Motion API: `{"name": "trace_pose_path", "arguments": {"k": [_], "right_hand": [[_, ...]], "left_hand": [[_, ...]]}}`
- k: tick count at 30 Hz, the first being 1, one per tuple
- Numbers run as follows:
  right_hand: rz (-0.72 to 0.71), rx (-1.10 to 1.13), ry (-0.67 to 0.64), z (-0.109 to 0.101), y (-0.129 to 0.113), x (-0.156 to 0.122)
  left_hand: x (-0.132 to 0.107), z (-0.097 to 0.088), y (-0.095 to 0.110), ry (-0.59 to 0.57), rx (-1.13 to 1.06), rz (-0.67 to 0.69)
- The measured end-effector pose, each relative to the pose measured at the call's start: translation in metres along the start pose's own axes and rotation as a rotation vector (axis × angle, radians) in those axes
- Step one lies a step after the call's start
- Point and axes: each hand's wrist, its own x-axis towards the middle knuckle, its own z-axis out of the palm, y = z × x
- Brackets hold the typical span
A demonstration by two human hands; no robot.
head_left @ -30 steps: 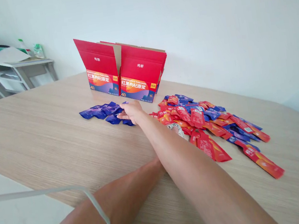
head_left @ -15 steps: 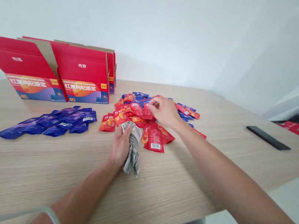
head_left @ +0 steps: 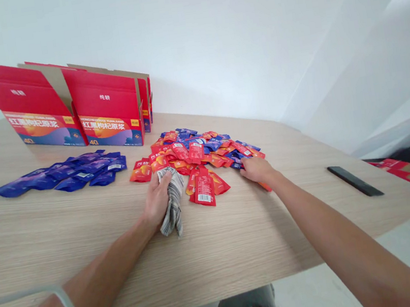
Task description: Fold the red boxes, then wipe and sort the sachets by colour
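The left hand (head_left: 157, 199) is closed round a crumpled grey-and-white striped cloth (head_left: 173, 207), its fingers wrapped over the top of the cloth while the loose end trails onto the pale wood-grain table (head_left: 223, 253) toward six o'clock. Just beside the cloth, at its three o'clock, lies a red foil sachet with a white barcode label (head_left: 203, 192), the nearest piece of a loose heap of red and blue foil sachets (head_left: 193, 151) that spreads from the left hand's twelve o'clock round to its two o'clock. The right hand (head_left: 255, 169) rests palm down at the heap's four o'clock edge. Its fingertips touch the outermost sachets and one red corner shows beneath the wrist; whether the fingers pinch any sachet cannot be told. Well apart from the heap, at the left hand's ten o'clock, a separate row of dark blue foil sachets (head_left: 62, 176) lies flat in an overlapping line. Beyond that row, at eleven o'clock, stand open red cardboard boxes (head_left: 108, 111) with their flaps raised, close to the white wall (head_left: 210, 34). Far out at the right hand's three o'clock lies a flat black rectangular slab (head_left: 354, 181), near the table's edge.
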Motion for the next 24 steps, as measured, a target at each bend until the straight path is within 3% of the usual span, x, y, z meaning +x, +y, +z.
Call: {"name": "trace_pose_path", "arguments": {"k": [8, 15, 17, 20, 22, 24], "right_hand": [[0.133, 0.088, 0.149, -0.009, 0.017, -0.009], [0.301, 0.485, 0.425, -0.037, 0.025, -0.012], [0.294, 0.666, 0.502, -0.036, 0.008, -0.015], [0.212, 0.974, 0.506, -0.015, -0.048, -0.029], [0.114, 1.199, 0.432, 0.003, -0.1, -0.046], [-0.006, 1.627, 0.271, 0.015, -0.15, -0.065]], "left_hand": [[-0.005, 0.0, 0.008, 0.003, 0.027, 0.003], [-0.003, 0.001, 0.007, 0.019, 0.004, 0.001], [-0.005, 0.003, 0.008, 0.036, -0.018, 0.0], [-0.011, 0.009, 0.01, 0.038, -0.082, -0.011], [-0.018, 0.014, 0.012, 0.044, -0.112, -0.021], [-0.023, 0.018, 0.013, 0.077, -0.113, -0.005]]}}
